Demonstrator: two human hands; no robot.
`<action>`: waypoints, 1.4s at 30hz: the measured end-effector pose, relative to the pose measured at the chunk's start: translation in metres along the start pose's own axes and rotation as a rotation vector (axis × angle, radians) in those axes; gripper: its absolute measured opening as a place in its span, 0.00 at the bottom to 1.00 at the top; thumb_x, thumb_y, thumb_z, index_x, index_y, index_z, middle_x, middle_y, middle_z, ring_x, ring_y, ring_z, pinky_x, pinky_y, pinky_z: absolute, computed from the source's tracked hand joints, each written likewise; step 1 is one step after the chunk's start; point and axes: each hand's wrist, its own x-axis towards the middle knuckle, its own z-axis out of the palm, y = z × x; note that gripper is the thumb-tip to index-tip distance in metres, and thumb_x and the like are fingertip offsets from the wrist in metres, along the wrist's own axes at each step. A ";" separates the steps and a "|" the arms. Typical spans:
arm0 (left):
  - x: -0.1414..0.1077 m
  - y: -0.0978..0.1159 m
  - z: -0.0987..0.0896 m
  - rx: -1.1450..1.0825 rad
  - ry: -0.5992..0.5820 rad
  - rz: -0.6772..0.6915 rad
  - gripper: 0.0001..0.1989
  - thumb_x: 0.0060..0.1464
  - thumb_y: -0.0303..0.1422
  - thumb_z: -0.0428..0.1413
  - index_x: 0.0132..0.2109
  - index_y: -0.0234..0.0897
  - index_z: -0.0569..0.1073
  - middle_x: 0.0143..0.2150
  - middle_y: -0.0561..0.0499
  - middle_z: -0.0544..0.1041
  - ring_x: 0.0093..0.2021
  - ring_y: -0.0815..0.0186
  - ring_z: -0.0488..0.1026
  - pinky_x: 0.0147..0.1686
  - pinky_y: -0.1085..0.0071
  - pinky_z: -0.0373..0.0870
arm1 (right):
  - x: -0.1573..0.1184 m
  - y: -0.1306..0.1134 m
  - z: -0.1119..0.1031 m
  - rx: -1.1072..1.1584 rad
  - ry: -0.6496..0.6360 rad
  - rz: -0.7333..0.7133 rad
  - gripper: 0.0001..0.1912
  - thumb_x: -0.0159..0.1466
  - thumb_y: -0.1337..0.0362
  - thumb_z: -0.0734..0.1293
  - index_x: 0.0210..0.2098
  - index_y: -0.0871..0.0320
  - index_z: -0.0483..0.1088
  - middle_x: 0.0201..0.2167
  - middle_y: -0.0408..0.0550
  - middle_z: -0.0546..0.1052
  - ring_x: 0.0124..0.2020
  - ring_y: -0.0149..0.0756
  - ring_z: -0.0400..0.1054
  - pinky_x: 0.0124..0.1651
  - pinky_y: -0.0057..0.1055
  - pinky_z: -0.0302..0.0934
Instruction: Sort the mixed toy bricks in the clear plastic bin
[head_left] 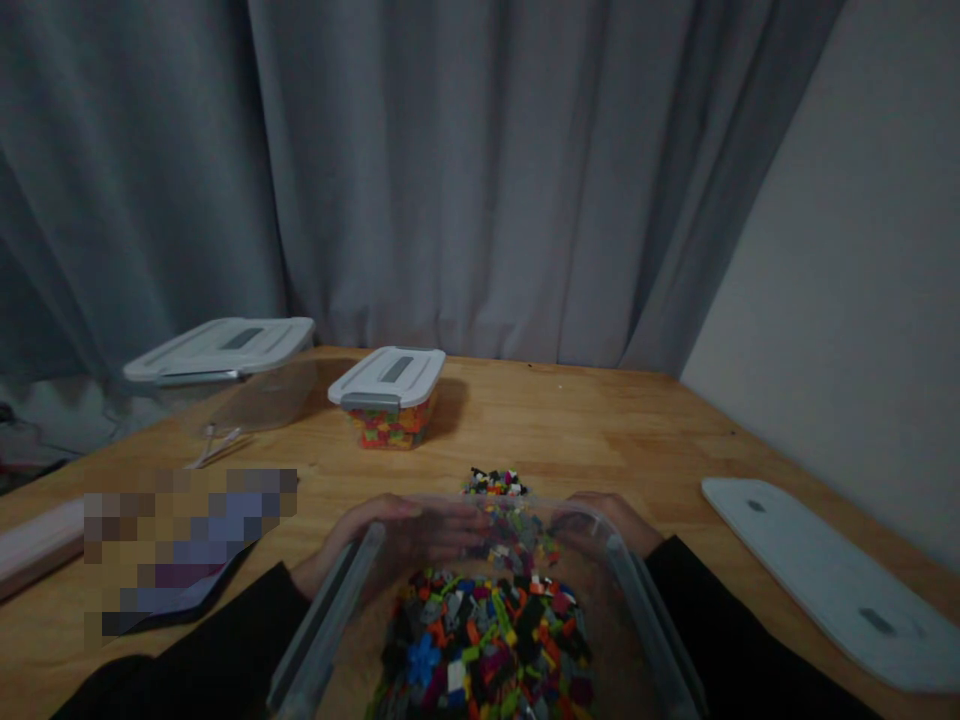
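A clear plastic storage box [339, 640] without its lid fills the near middle of the view. On its floor lie many small mixed-colour building bricks [487, 640], a blue flower-shaped piece among them. My left hand [375, 525] grips the far left corner of the box, and its fingers show through the clear wall. At the far right corner my right hand [611, 520] holds the box the same way. Just beyond the far wall sits a small pile of loose bricks [496, 482] on the wooden table. Whether the box touches the table is not visible.
A white lid [832, 580] lies on the table [555, 430] at the right. Back left stand a lidded box of orange and green bricks [394, 425] and a larger lidded clear box [262, 395]. A blurred-out dark-edged flat device [202, 600] lies at the left.
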 end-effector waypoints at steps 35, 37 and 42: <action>-0.001 -0.005 -0.004 0.001 0.050 -0.007 0.34 0.52 0.39 0.47 0.60 0.19 0.69 0.60 0.32 0.72 0.62 0.42 0.65 0.65 0.46 0.45 | -0.013 -0.066 -0.019 1.017 0.356 0.081 0.11 0.50 0.66 0.78 0.32 0.55 0.77 0.34 0.43 0.80 0.35 0.24 0.74 0.42 0.19 0.68; -0.001 -0.003 -0.002 0.008 0.054 -0.007 0.33 0.52 0.38 0.46 0.60 0.20 0.69 0.60 0.33 0.72 0.62 0.43 0.66 0.65 0.46 0.46 | -0.013 -0.065 -0.019 1.021 0.354 0.073 0.11 0.49 0.66 0.78 0.32 0.55 0.77 0.33 0.43 0.80 0.35 0.24 0.74 0.41 0.19 0.68; -0.001 -0.001 0.004 0.015 0.053 0.027 0.33 0.53 0.36 0.45 0.60 0.14 0.67 0.61 0.29 0.70 0.62 0.42 0.66 0.65 0.46 0.47 | -0.013 -0.056 -0.019 0.984 0.311 -0.004 0.12 0.50 0.69 0.78 0.33 0.53 0.77 0.32 0.42 0.80 0.35 0.25 0.74 0.42 0.20 0.68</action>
